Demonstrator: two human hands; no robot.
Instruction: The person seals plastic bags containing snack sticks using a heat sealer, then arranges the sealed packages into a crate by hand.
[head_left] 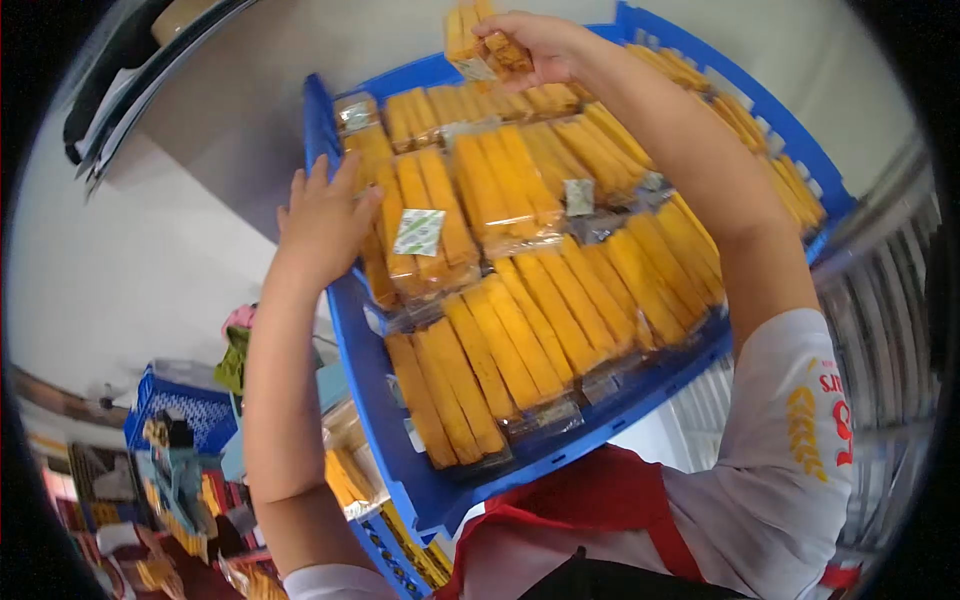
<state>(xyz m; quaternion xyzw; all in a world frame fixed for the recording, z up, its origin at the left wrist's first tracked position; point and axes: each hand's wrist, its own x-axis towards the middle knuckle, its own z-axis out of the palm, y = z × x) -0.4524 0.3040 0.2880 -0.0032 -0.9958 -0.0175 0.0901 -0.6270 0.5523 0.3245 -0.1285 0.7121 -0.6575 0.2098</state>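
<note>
My right hand [540,48] is closed around a clear-wrapped pack of yellow baked sticks [463,40], raised over the far edge of a blue plastic crate [362,345]. A white label or sachet shows on the pack's lower part. At the crate's left side, my left hand [328,222] lies with its fingers spread, touching or close to the rim. Beside it sits another pack of sticks [408,190], bearing a white-and-green sachet [418,232]. Rows of similar packs [545,325] fill the crate.
A pale wall [110,250] stands to the left. Lower left are a blue basket [180,405] and another person's hand [150,560] among more yellow packs. Below the crate is a further blue crate [390,560]. Metal racking [880,290] runs along the right.
</note>
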